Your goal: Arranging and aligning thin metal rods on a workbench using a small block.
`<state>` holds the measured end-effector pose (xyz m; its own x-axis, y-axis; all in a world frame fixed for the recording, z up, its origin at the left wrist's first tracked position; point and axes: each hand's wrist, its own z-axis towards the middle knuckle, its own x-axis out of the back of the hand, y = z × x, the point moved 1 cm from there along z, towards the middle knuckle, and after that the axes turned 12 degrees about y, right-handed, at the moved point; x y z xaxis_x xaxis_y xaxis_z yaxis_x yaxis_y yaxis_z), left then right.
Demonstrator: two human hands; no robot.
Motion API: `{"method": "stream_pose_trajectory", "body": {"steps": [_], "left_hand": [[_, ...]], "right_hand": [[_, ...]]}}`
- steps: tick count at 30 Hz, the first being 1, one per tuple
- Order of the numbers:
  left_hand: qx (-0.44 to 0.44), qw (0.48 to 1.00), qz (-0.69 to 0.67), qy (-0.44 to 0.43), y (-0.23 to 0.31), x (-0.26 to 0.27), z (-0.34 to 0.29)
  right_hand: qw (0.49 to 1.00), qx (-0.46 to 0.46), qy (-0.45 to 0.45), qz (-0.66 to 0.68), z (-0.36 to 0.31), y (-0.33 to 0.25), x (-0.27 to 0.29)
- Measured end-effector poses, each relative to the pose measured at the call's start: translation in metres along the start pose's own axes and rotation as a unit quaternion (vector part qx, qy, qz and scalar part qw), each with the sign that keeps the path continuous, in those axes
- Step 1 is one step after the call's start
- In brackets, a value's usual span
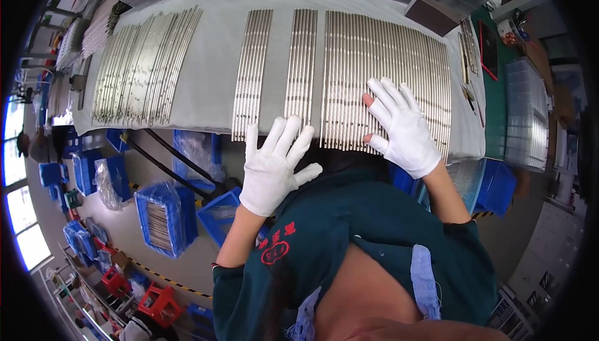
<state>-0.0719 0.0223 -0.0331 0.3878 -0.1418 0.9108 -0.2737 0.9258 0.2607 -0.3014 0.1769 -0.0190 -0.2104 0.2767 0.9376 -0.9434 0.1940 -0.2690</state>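
Observation:
Thin silvery metal rods lie side by side on a white-covered table (215, 79). A wide row of rods (355, 60) is on the right, with two narrower bundles, a middle bundle (302, 54) and a left bundle (253, 73), beside it. My right hand (407, 134), in a white glove with two bare fingertips, rests over the wide row, fingers spread. Gloved in white too, my left hand (271, 172) is at the near ends of the narrow bundles. Its fingers are apart and nothing is in them; whether the fingertips touch the rods I cannot tell.
A looser, slanted group of rods (143, 66) covers the table's left part. At the back right stands a dark block (432, 14); clear plastic trays (527, 110) are stacked beyond a green mat (496, 104). Blue crates (163, 216) and a red stool (160, 305) are on the floor at left.

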Motion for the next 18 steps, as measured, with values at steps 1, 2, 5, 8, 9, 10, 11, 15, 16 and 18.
{"method": "stream_pose_trajectory", "body": {"steps": [1,2,5,8,9,10,11,15,16,18], "left_hand": [[0.015,1.000,0.014,-0.008,-0.004,0.002,-0.003],[0.034,0.998,0.035,-0.029,-0.006,0.005,-0.003],[0.030,0.996,0.079,0.010,-0.013,0.004,-0.011],[0.036,0.997,0.063,-0.016,-0.008,0.008,-0.004],[0.026,0.999,0.044,-0.009,-0.007,0.006,-0.004],[0.017,1.000,0.026,-0.003,-0.005,0.004,-0.003],[0.007,1.000,0.011,-0.007,-0.002,0.004,0.001],[-0.046,0.999,0.003,-0.015,0.013,-0.001,0.011],[-0.057,0.998,-0.002,-0.016,0.015,-0.003,0.012],[-0.061,0.998,-0.007,-0.017,0.017,-0.003,0.013]], "right_hand": [[1.000,0.001,0.003,-0.002,0.000,0.001,-0.001],[1.000,0.002,0.006,-0.004,-0.001,0.001,-0.001],[1.000,0.004,0.007,0.001,-0.001,0.002,-0.002],[1.000,0.007,0.013,0.001,-0.001,0.002,-0.002],[1.000,0.006,0.013,0.000,-0.001,0.001,-0.002],[1.000,0.007,0.015,-0.001,-0.001,0.001,-0.002],[1.000,0.007,0.017,-0.002,-0.001,0.001,-0.002],[1.000,0.007,0.008,0.005,-0.001,0.000,-0.003],[1.000,0.007,0.007,0.002,0.000,-0.001,-0.002],[1.000,0.008,0.005,0.003,0.001,-0.002,-0.001]]}}
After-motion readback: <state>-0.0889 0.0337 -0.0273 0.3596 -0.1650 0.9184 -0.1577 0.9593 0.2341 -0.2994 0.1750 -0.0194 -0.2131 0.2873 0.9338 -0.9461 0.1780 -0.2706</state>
